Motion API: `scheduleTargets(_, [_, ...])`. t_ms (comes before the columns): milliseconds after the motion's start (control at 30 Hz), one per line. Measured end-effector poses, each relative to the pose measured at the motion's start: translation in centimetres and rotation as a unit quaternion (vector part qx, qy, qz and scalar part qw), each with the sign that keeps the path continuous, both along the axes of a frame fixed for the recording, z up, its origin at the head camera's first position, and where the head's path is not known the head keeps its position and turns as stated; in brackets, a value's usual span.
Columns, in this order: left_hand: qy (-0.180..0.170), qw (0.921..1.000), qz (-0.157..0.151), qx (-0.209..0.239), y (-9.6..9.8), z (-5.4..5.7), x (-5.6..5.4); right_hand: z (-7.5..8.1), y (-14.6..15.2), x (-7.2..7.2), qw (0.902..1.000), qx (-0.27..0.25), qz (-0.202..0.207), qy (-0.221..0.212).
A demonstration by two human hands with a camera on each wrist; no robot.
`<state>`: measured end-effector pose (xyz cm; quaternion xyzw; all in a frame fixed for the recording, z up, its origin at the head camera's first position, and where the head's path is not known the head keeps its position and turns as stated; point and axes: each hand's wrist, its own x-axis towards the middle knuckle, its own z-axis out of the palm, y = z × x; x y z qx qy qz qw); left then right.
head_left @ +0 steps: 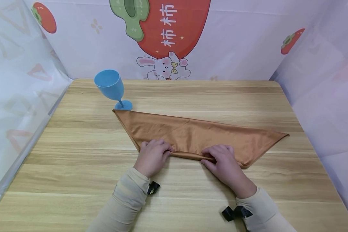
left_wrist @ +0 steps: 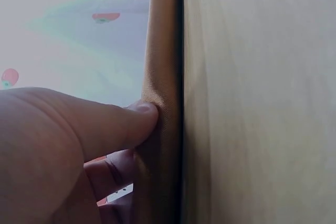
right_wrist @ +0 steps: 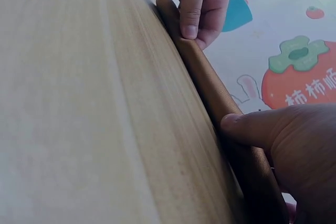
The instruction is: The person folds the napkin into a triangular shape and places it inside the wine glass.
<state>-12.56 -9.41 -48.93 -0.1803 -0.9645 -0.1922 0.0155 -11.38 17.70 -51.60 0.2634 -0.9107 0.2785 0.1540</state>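
Observation:
A shiny brown cloth napkin (head_left: 185, 132) lies on the table, its long straight edge at the back and its near edge rolled into a narrow tube. My left hand (head_left: 153, 157) pinches the left part of that roll (head_left: 188, 156), thumb on the near side. Farther right along the same roll, my right hand (head_left: 224, 166) grips it between thumb and fingers. Both wrist views show a thumb pressed against the rolled cloth (right_wrist: 210, 85). Part of the roll's ends is hidden beneath the hands.
A blue plastic goblet (head_left: 110, 84) stands upright behind the napkin's left corner, its foot close to the cloth. The wooden table (head_left: 75, 174) ends at a printed backdrop (head_left: 237, 45), with more sheeting along both sides.

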Motion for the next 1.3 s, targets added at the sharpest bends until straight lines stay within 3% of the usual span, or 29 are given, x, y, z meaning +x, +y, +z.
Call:
scheduleTargets(233, [0.007,1.0,0.001,0.005,0.0,0.0,-0.1,0.2,0.0,0.1,0.9998,-0.015,0.014,-0.01])
scheduleTargets(600, [-0.024,0.9997,-0.004,0.001,-0.5,0.3,-0.1,0.6,-0.3,-0.1,0.9993,-0.003,-0.016,0.033])
scheduleTargets(800, [-0.037,0.9992,-0.016,-0.005,-0.4,0.1,0.4,0.5,-0.2,0.5,0.9997,0.005,-0.022,0.011])
scheduleTargets(1067, [-0.005,0.9999,-0.012,-0.001,-0.4,0.5,1.0,0.9,-0.3,1.0,0.9991,0.026,-0.033,0.009])
scheduleTargets(1300, [0.013,0.9998,-0.016,-0.006,-0.5,1.0,1.3,1.4,-0.4,1.5,0.9987,0.006,-0.041,0.03])
